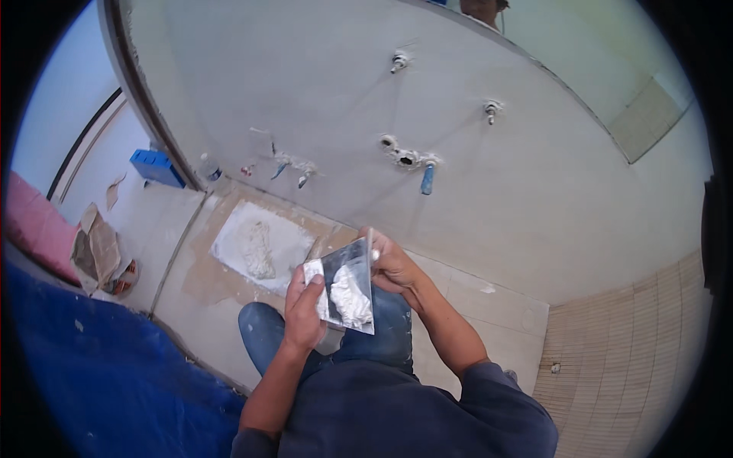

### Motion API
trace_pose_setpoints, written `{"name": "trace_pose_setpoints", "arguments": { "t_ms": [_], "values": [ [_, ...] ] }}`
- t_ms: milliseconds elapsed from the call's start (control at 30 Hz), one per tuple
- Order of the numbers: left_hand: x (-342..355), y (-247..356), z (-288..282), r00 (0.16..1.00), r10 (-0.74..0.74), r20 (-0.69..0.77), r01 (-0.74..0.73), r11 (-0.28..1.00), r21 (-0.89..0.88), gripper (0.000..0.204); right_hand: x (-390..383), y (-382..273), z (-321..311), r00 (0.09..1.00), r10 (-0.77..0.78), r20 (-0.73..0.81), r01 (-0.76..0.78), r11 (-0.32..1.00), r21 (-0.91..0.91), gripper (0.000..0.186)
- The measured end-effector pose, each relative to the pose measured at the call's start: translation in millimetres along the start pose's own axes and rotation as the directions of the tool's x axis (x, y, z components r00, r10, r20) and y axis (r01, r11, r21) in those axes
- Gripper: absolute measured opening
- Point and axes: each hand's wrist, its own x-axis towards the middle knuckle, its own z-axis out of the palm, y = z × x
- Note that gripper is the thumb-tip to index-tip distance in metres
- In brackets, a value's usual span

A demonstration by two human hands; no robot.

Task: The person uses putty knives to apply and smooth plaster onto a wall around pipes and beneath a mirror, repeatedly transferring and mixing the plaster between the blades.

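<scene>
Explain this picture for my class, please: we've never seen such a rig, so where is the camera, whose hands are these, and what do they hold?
No machine works here: these are one person's bare left hand and right hand. A wide fisheye camera on the head looks down, so straight edges bend. The right hand holds a flat metal trowel carrying white paste. The left hand holds a small, white-smeared scraper beside it; whether they touch is unclear. On the floor lies a white sheet bearing a white mound. Pipe fittings stick out of the wall.
</scene>
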Motion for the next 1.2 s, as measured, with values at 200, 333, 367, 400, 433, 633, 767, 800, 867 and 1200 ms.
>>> {"name": "trace_pose_setpoints", "arguments": {
  "t_ms": [200,333,367,400,433,633,767,800,867,1200],
  "values": [
    [1.4,44.0,-13.4,0.993,0.099,-0.063,-0.097,0.995,0.039,0.039,1.8,3.0,-0.8,0.985,0.169,0.028,-0.148,0.924,-0.352,0.069],
    [-8.9,61.5,-37.3,0.973,0.208,-0.095,-0.206,0.978,0.032,0.037,0.3,3.0,11.2,0.962,-0.03,-0.27,-0.138,0.801,-0.582,0.052],
    [-9.3,61.9,-43.1,0.952,0.291,-0.093,-0.289,0.956,0.042,0.037,2.6,3.6,17.6,0.92,-0.131,-0.368,-0.14,0.769,-0.623,0.047],
    [-9.2,53.9,-45.2,0.908,0.392,-0.146,-0.373,0.917,0.144,0.037,0.9,5.3,26.5,0.905,-0.23,-0.358,-0.096,0.709,-0.699,0.035],
    [-8.9,46.4,-47.7,0.906,0.384,-0.177,-0.357,0.919,0.165,0.037,0.2,9.9,37.7,0.906,-0.202,-0.371,-0.129,0.705,-0.698,0.035],
    [-0.6,21.5,-49.2,0.714,0.601,-0.359,-0.431,0.782,0.451,0.034,-12.1,32.0,95.7,0.83,-0.542,0.129,0.327,0.287,-0.9,0.035],
    [-4.1,30.6,-41.1,0.644,0.654,-0.398,-0.555,0.757,0.345,0.027,-28.9,39.2,99.9,0.926,-0.326,0.193,0.235,0.095,-0.967,0.035],
    [-5.4,32.6,-40.3,0.643,0.621,-0.447,-0.508,0.783,0.359,0.027,-31.5,39.9,96.3,0.918,-0.337,0.21,0.254,0.092,-0.963,0.035],
    [-7.8,37.9,-44.3,0.673,0.599,-0.433,-0.563,0.795,0.225,0.026,-32.5,39.8,86.9,0.937,-0.281,0.208,0.2,-0.058,-0.978,0.033],
    [13.2,88.5,-92.9,0.963,0.195,-0.184,0.052,0.538,0.841,0.038,23.0,32.8,57.9,0.916,-0.277,0.292,0.307,0.014,-0.951,0.039]
  ]
}}
